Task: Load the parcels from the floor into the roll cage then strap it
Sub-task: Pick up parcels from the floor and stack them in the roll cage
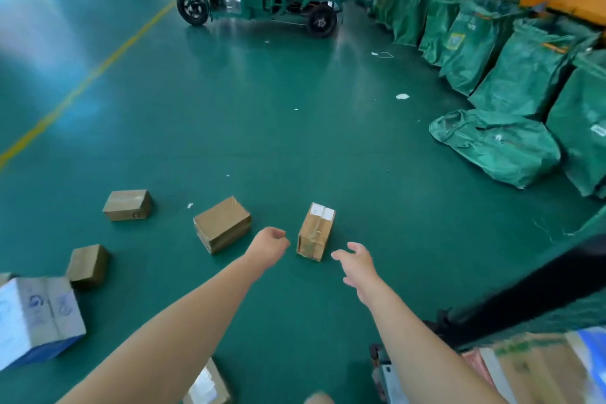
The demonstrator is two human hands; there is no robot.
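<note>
Standing on end on the green floor, the small brown cardboard parcel with a white label sat between both hands, touched by neither. The left hand hung just beside it, fingers loosely curled and empty; the right hand was spread wide, also empty. Three more brown cardboard boxes lay farther left, and green woven sacks lined the floor's right edge.

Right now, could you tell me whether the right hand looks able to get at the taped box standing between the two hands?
Probably yes: the right hand is open just beside the taped box, with only bare floor between them.
</note>
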